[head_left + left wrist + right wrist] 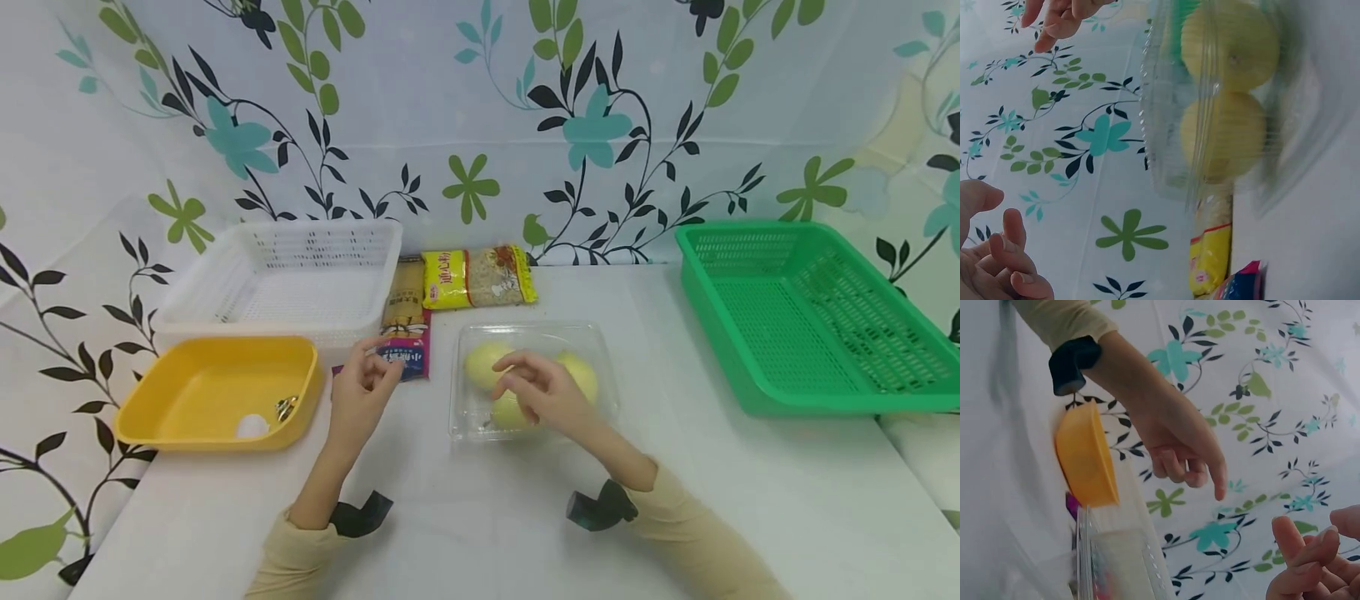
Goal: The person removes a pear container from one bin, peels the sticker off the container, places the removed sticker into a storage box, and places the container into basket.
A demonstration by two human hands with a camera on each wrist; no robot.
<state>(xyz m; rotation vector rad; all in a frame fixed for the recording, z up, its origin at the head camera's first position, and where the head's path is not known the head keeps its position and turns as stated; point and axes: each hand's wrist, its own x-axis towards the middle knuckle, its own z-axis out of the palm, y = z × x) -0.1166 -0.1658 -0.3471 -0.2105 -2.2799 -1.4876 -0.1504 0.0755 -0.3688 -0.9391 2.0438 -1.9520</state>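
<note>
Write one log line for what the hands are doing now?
left hand: open, holds nothing | right hand: open over clear fruit box | yellow tub: beside

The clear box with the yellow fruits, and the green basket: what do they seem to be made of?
The clear box looks like thin glossy plastic: the fruits show through it and its ribbed wall glints. The green basket looks like moulded matte plastic, with perforated walls and floor.

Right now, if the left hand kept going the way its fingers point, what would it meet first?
Most likely the purple packet just beyond the left hand; the fingertips look almost on it, though depth is hard to judge. The white basket lies further back.
</note>
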